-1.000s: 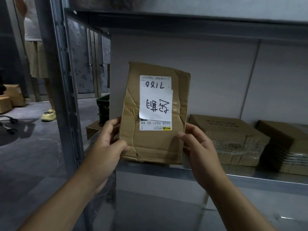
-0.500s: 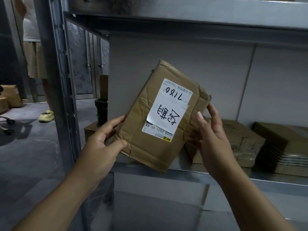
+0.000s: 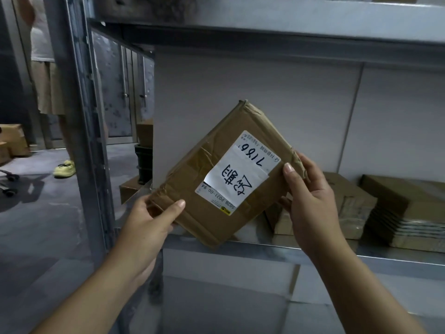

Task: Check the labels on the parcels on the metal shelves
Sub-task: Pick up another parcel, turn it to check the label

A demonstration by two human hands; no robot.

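Observation:
I hold a flat brown cardboard parcel (image 3: pixel 216 169) in front of the metal shelf (image 3: pixel 265 247), tilted clockwise with one corner pointing up. Its white label (image 3: pixel 238 172) faces me upside down, with handwritten characters and the number 7186. My left hand (image 3: pixel 147 222) grips the parcel's lower left corner, thumb on the front face. My right hand (image 3: pixel 310 196) grips its right edge, thumb on the front beside the label.
Two more brown parcels lie on the shelf, one (image 3: pixel 346 206) behind my right hand and one (image 3: pixel 407 208) at the far right. A steel upright (image 3: pixel 81 116) stands at left. Beyond it a person (image 3: pixel 45 68) stands on the floor near boxes (image 3: pixel 12 141).
The parcel went from upright to steeply tilted clockwise and lifted off the shelf edge. My right hand slid up its right edge; my left hand stayed at the lower left corner.

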